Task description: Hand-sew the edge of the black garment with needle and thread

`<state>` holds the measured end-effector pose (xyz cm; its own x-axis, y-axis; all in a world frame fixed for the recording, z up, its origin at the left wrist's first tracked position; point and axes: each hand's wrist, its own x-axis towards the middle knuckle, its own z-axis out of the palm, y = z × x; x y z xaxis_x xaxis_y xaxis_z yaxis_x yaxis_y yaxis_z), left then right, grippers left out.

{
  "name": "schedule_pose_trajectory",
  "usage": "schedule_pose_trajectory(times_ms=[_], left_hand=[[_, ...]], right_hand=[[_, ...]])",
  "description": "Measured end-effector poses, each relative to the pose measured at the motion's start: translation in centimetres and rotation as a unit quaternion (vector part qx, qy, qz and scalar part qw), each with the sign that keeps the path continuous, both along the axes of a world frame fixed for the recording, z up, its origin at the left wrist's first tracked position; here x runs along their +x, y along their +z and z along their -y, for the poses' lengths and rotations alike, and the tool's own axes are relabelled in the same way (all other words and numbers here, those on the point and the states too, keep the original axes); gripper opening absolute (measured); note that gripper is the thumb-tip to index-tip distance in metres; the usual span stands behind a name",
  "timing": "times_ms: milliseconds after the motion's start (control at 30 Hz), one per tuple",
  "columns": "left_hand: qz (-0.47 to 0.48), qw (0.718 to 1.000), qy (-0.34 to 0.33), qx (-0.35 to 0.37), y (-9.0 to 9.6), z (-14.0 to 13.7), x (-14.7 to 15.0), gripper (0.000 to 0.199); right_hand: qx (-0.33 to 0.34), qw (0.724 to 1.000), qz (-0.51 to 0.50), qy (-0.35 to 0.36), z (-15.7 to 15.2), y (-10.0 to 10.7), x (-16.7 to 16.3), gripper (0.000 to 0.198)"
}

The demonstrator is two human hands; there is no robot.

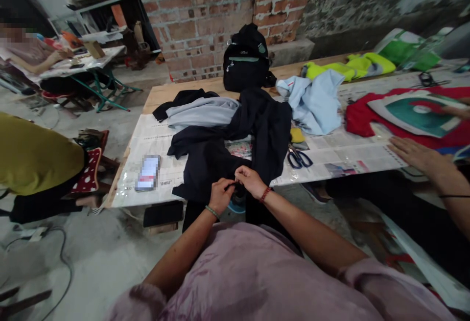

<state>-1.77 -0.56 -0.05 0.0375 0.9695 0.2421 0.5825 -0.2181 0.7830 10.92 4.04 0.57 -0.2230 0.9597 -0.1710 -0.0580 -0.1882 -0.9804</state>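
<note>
A black garment (pixel 205 164) lies heaped at the table's front edge, with a grey cloth or lining (pixel 203 110) showing among its folds. My left hand (pixel 221 196), with a beaded bracelet at the wrist, is closed and pinches the edge of the black garment. Close beside it, my right hand (pixel 251 181), wearing a red bracelet, is also closed, thumb and finger pressed together against the cloth's edge. Whatever small thing sits between those right fingertips is too small to make out. Dark-handled scissors (pixel 299 158) lie right of the garment, near a yellow piece (pixel 297 135).
A phone (pixel 148 173) rests on the newspaper-covered table (pixel 128 164) at left. Behind the garment stands a black backpack (pixel 246 61). Light blue cloth (pixel 316 101) lies to the right. Further right, another person's hands work an iron (pixel 414 110) on red cloth (pixel 358 115).
</note>
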Motion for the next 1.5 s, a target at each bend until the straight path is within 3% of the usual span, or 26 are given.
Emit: schedule_pose_trajectory(times_ms=[167, 300, 533, 633, 733, 767, 867, 933, 1000, 1100, 1200, 1367, 1500], left_hand=[[0.006, 1.0, -0.023, -0.011, 0.3, -0.1, -0.1, 0.018], [0.012, 0.999, -0.027, -0.028, -0.4, 0.0, -0.8, 0.018], [0.027, 0.999, -0.022, -0.029, -1.0, -0.3, -1.0, 0.018], [0.021, 0.999, -0.012, -0.032, -0.9, -0.2, -1.0, 0.017], [0.014, 0.999, -0.018, -0.037, -0.8, 0.0, -1.1, 0.017], [0.012, 0.999, -0.022, -0.038, -0.7, 0.0, -1.1, 0.017], [0.008, 0.999, -0.025, -0.041, -0.8, 0.0, -1.2, 0.017], [0.009, 0.999, -0.021, -0.045, -0.8, -0.1, -1.2, 0.016], [0.01, 0.999, -0.02, -0.046, -0.9, -0.1, -1.2, 0.014], [-0.007, 0.999, -0.029, -0.039, -0.6, 0.0, -1.2, 0.012], [-0.085, 0.996, -0.034, -0.021, 0.0, 0.6, -1.8, 0.017], [-0.21, 0.978, -0.014, 0.012, 0.6, 1.9, -3.3, 0.014], [-0.228, 0.972, -0.003, 0.05, 0.7, 2.4, -3.5, 0.008]], right_hand=[[-0.157, 0.981, -0.101, -0.055, -1.4, -0.3, 0.3, 0.011], [-0.161, 0.977, -0.125, -0.06, -2.8, 0.2, 1.8, 0.013], [-0.158, 0.958, -0.232, 0.066, -1.5, 2.0, 1.3, 0.019], [-0.069, 0.977, -0.193, 0.062, -0.6, 2.3, 0.6, 0.019], [0.109, 0.992, 0.0, 0.069, -0.5, 2.0, 0.9, 0.017], [0.177, 0.978, 0.073, 0.085, -0.6, 1.8, 1.4, 0.016], [0.344, 0.903, 0.214, 0.146, -1.6, 1.0, 3.4, 0.015], [0.401, 0.868, 0.249, 0.157, -2.3, 0.7, 4.8, 0.015], [0.416, 0.856, 0.271, 0.145, -2.9, 0.6, 5.8, 0.016], [0.398, 0.864, 0.288, 0.11, -3.0, 0.9, 6.5, 0.019], [0.35, 0.894, 0.272, 0.057, -2.3, 1.6, 6.2, 0.019], [0.236, 0.959, 0.153, -0.037, -1.7, 1.9, 5.3, 0.016], [0.161, 0.981, 0.083, -0.074, -1.1, 1.7, 4.9, 0.02]])
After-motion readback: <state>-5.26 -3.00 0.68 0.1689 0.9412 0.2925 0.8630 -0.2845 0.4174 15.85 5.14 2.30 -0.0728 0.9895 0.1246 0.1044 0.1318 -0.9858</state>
